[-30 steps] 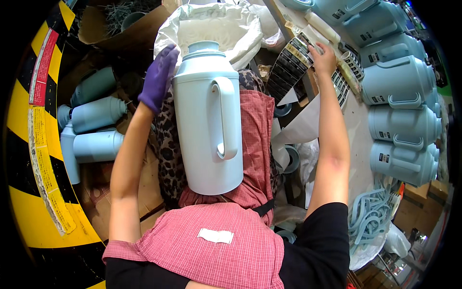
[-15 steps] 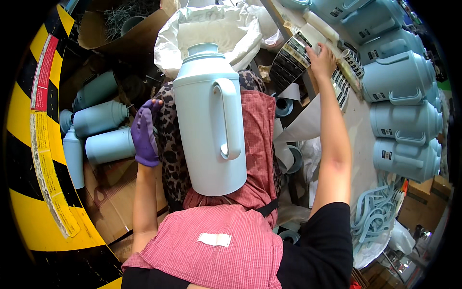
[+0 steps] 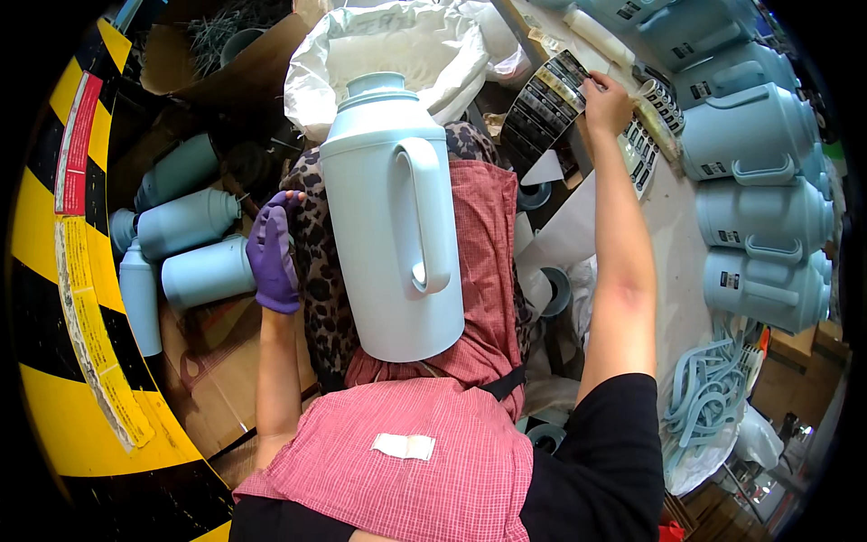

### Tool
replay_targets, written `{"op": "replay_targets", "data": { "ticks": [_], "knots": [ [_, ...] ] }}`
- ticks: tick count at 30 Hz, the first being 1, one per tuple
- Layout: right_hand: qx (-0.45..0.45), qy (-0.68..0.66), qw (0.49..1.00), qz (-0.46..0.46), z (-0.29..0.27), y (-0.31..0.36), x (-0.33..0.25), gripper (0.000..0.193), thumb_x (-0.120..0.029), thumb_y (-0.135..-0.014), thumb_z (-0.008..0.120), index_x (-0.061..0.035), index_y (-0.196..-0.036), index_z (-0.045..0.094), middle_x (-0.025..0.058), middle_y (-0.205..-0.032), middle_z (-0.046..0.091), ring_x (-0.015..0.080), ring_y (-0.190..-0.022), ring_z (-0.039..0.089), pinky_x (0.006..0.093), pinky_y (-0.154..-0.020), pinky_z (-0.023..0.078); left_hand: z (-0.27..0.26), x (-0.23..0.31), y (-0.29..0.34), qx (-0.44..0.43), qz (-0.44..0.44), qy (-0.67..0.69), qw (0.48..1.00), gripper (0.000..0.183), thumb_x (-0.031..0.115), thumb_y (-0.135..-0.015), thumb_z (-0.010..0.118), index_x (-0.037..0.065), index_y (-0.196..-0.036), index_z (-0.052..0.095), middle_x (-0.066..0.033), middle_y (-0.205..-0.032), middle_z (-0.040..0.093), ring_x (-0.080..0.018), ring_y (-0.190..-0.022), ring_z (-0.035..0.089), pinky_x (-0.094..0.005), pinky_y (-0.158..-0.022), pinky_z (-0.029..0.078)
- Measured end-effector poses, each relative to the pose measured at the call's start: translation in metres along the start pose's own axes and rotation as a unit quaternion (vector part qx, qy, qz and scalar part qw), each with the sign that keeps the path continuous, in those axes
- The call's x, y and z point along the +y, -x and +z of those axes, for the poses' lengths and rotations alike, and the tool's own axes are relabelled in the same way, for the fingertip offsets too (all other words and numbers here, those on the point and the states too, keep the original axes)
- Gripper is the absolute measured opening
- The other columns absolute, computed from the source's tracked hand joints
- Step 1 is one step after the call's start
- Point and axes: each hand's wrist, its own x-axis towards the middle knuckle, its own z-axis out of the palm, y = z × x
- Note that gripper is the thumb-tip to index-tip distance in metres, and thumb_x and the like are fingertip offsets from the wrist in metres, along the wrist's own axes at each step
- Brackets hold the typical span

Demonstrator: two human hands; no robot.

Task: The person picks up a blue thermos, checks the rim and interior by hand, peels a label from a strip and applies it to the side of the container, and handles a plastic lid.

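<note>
A light-blue plastic flask casing [image 3: 384, 239] with a loop handle lies across my lap, its neck pointing away from me. My left hand [image 3: 274, 257], in a purple glove with bare fingertips, is at the casing's left with a gap between them. Its fingers are stretched out and loosely bent, holding nothing. Over at the right, my bare right hand [image 3: 607, 108] pinches the edge of a black-and-silver label sheet [image 3: 545, 107] at the side of the worktable [image 3: 673, 271].
Several finished-looking blue jugs [image 3: 754, 212] stand along the table's right, above a pile of loose handles [image 3: 703, 388]. More casings [image 3: 190, 221] lie at left beside a yellow-black striped barrier [image 3: 54, 316]. Ahead is a white-lined bag [image 3: 379, 45]; label rolls [image 3: 662, 104] lie on the table.
My right hand has turned, its fingers now closed at the label sheet's edge, and the sheet is lifted and tilted. My left hand and the casing stay almost still.
</note>
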Motion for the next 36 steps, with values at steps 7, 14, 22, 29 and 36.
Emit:
{"op": "replay_targets", "data": {
  "ticks": [7,14,22,29,36],
  "knots": [
    [0.032,-0.168,0.967,-0.191,-0.047,0.050,-0.029,0.010,-0.013,-0.083,0.077,-0.0079,-0.091,0.078,0.0054,-0.097,0.076,0.0188,-0.081,0.071,0.0305,-0.074,0.053,0.023,0.014,0.036,0.043,0.027,-0.066,0.997,0.034,0.016,-0.103,0.055,-0.005,-0.129,0.059,-0.0123,-0.125,0.064,-0.0185,-0.115,0.060,-0.0316,-0.105,0.043],
    [-0.543,-0.374,0.748,0.081,-0.199,0.204,-0.116,0.030,0.008,-0.085,0.070,0.0017,-0.114,0.066,0.0065,-0.091,0.071,0.0100,-0.085,0.068,0.0223,-0.075,0.054,0.058,0.032,0.123,-0.221,0.366,-0.423,0.799,0.074,0.067,-0.085,0.065,0.007,-0.127,0.054,-0.0224,-0.137,0.054,-0.0427,-0.134,0.044,-0.0597,-0.108,0.037],
    [-0.673,-0.382,0.616,0.144,-0.175,0.247,-0.134,0.029,0.007,-0.087,0.071,-0.0015,-0.107,0.052,0.0083,-0.085,0.070,0.0124,-0.081,0.069,0.0260,-0.075,0.056,0.060,0.016,0.136,-0.178,0.337,-0.472,0.795,0.046,0.002,-0.085,0.063,0.007,-0.129,0.052,-0.0236,-0.142,0.049,-0.0450,-0.127,0.050,-0.0561,-0.103,0.045],
    [-0.576,-0.249,0.778,-0.037,-0.163,0.267,-0.142,0.028,-0.004,-0.081,0.081,-0.0010,-0.090,0.054,0.0071,-0.068,0.070,0.0102,-0.068,0.069,0.0255,-0.062,0.053,0.061,0.015,0.144,-0.182,0.339,-0.513,0.767,0.048,0.020,-0.080,0.080,0.033,-0.125,0.065,-0.0148,-0.147,0.042,-0.0400,-0.138,0.037,-0.0523,-0.109,0.041],
    [-0.582,-0.311,0.752,0.001,-0.142,0.266,-0.094,0.039,-0.008,-0.072,0.089,-0.0023,-0.097,0.060,0.0005,-0.084,0.064,0.0049,-0.075,0.060,0.0240,-0.066,0.053,0.053,0.006,0.148,-0.262,0.315,-0.557,0.722,0.051,0.025,-0.083,0.075,0.054,-0.124,0.062,-0.0119,-0.156,0.031,-0.0461,-0.144,0.023,-0.0635,-0.116,0.025]
  ]
}}
